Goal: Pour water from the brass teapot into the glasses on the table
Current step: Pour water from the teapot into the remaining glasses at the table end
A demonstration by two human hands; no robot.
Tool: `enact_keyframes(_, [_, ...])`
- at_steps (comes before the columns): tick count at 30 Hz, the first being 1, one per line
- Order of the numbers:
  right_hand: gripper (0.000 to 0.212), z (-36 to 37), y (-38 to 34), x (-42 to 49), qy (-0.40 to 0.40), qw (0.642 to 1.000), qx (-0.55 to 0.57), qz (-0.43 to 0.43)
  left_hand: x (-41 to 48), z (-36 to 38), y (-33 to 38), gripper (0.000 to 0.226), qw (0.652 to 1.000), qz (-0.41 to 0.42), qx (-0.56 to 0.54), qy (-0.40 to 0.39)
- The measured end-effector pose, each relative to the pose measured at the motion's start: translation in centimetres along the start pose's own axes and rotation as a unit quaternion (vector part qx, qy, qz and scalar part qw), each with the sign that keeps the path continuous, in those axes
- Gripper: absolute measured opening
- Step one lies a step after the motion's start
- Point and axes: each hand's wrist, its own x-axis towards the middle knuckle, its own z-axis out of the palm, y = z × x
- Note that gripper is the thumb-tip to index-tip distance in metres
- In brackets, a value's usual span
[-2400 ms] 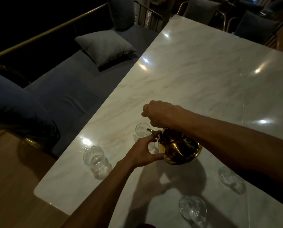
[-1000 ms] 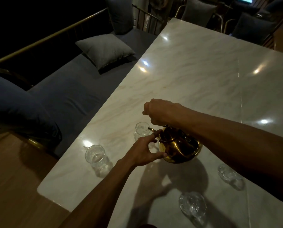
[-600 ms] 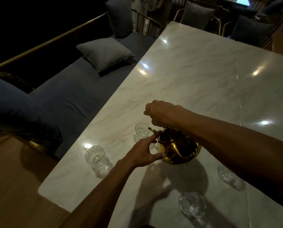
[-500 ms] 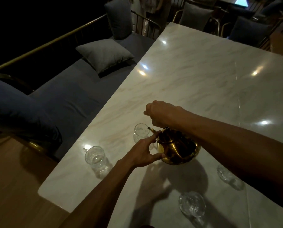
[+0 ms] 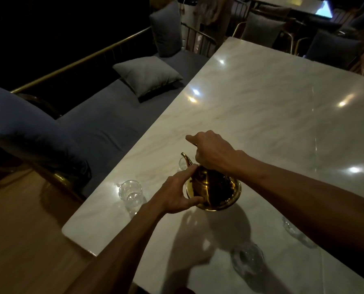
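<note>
The brass teapot [image 5: 215,189] hangs just above the marble table [image 5: 261,98] near its front left corner. My right hand [image 5: 210,151] is closed over the handle on top. My left hand [image 5: 176,194] presses against the pot's left side, thumb low and fingers by the spout's base. The curved spout points up and left, over a small glass [image 5: 181,165] that it mostly hides. A second glass [image 5: 131,192] holding some water stands to the left. Another glass [image 5: 247,259] stands close to me, and a further one [image 5: 291,228] is partly under my right forearm.
A dark blue bench [image 5: 104,124] with a grey cushion [image 5: 147,75] runs along the table's left edge, with a brass rail behind. Wooden floor [image 5: 24,240] lies at the lower left. Chairs [image 5: 261,28] stand past the far end.
The teapot has tipped back, so its spout has risen from pointing down at the small glass to pointing upward. Both hands keep their hold. The camera has tilted up slightly.
</note>
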Motion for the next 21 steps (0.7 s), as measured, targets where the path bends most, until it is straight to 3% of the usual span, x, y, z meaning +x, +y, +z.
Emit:
enact_keyframes(5, [0.064, 0.4, -3.9, -0.6, -0.022, 0.998, 0.015, -0.054, -3.6, -0.7, -0.7, 0.096, 0.997, -0.061, -0.027, 0.045])
enact_keyframes(12, [0.06, 1.5, -8.6, -0.3, -0.059, 0.984, -0.049, -0.158, -8.3, -0.6, -2.0, 0.099, 0.982, -0.144, -0.066, 0.108])
enact_keyframes(21, [0.053, 3.7, -12.7, 1.8, -0.106, 0.95, -0.153, -0.253, -10.8, -0.7, -2.5, 0.106, 0.969, -0.189, -0.116, 0.112])
